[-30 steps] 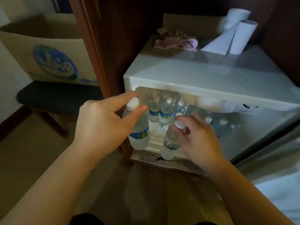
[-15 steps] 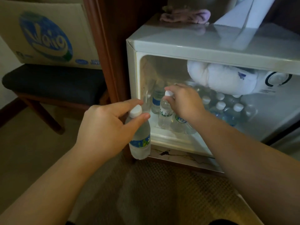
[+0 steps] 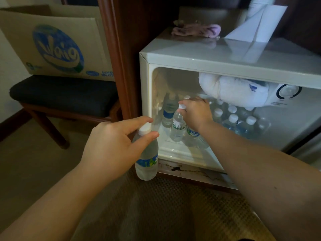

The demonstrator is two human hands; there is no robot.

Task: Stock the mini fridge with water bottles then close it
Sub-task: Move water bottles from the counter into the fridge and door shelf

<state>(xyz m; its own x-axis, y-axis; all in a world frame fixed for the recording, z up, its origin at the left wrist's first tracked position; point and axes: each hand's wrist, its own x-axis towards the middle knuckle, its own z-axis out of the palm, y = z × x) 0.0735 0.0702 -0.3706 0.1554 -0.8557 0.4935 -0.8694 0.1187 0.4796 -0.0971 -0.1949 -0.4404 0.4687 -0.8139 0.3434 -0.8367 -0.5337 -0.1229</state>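
Both forearms are bare from wrist to the frame edge, with no sleeve, watch or ring showing. The left hand point(image 3: 111, 146) and right hand point(image 3: 196, 113) have short, unpainted nails on their fingers point(image 3: 139, 120).

Left hand point(image 3: 111, 145) fingers point(image 3: 139, 121) pinch a bottle point(image 3: 146, 159) before the fridge point(image 3: 191, 54); right fingers point(image 3: 186, 103) top a bottle point(image 3: 177, 126) inside, more bottles point(image 3: 239, 122) rightward.
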